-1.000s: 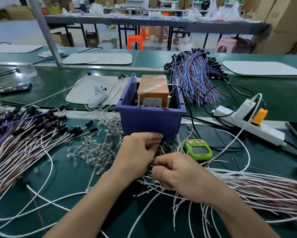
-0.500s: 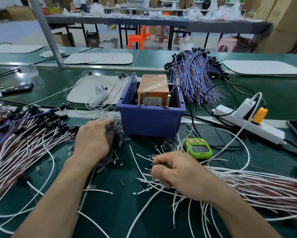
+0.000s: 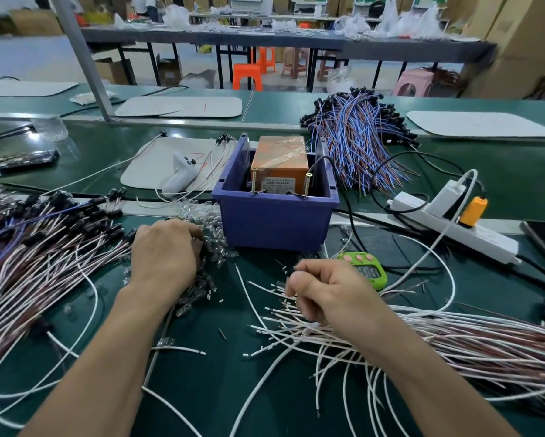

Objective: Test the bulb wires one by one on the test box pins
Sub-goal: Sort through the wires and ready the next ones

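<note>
The left hand's (image 3: 167, 250) fingers were bent downward, their tips sunk into a heap of small clear bulbs (image 3: 212, 238), and it could not be told whether they had closed on any bulb. The right hand (image 3: 324, 291) was curled into a loose fist, thumb pressed against the side of the forefinger, resting on the stripped ends of the white wires (image 3: 454, 335); whether a wire was pinched there could not be told. Those wires fanned out from under the right hand toward the right edge of the green table (image 3: 220, 373). Just beyond the right hand's knuckles lay a green timer (image 3: 364, 269). Between and beyond the two hands stood a blue bin (image 3: 274, 219), and inside it sat the orange test box (image 3: 280, 159) with two upright brass pins (image 3: 253, 181) at its near face; neither hand touched the bin or the pins. To the left of the left hand spread a pile of wires with black holders (image 3: 37, 247). Behind the bin lay a bundle of blue and brown wires (image 3: 356, 143), and to the right of the bin a white power strip (image 3: 454, 225) lay at an angle with plugs in it.
</note>
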`<state>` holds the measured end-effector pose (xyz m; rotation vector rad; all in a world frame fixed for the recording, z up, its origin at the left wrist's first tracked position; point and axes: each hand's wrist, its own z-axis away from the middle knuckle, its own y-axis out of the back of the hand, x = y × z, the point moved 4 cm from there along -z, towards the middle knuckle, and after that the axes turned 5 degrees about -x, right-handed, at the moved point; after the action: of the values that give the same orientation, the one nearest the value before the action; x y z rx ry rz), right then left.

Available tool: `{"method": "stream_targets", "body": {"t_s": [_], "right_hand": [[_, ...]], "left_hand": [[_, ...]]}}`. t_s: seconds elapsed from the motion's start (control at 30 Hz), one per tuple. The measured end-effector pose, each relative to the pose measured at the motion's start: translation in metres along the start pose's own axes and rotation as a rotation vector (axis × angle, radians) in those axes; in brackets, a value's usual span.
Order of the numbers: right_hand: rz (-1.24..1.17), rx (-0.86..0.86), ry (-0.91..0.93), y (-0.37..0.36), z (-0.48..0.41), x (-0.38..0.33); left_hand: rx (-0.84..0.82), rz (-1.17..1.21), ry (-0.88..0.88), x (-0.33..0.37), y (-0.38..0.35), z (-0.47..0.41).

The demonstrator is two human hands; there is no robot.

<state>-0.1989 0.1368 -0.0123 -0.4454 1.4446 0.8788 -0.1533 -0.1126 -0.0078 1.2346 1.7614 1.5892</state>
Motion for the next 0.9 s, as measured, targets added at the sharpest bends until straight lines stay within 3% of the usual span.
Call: {"method": "stream_targets", "body": {"t_s": [0.17,0.27,0.33,0.4,0.5,0.53,0.9], "right_hand": [[-0.202,0.159,0.039,0.009,-0.001,-0.002],[-0.257,0.188,0.074,0.014,0.002,-0.005],[-0.264,0.172,0.098,0.013,0.002,-0.006],[-0.262,0.16,0.117,0.011,0.002,-0.007],[-0.223,0.146,0.135,0.009,0.0,-0.006],[-0.21,0.146,0.142,0.01,-0.001,-0.006],[-0.366,0.083,0.2,0.018,0.001,-0.006]], "left_hand": [[0.174,0.052,0.03,0.0,0.006,0.007],[0.381,0.202,0.034,0.007,0.025,0.015],[0.43,0.344,0.008,0.019,0.035,0.026],[0.299,0.577,-0.096,0.041,0.037,0.039],[-0.129,1.08,-0.259,0.073,0.019,0.052],[-0.199,1.183,-0.269,0.077,0.014,0.054],[-0.251,1.403,-0.321,0.081,0.02,0.055]]}}
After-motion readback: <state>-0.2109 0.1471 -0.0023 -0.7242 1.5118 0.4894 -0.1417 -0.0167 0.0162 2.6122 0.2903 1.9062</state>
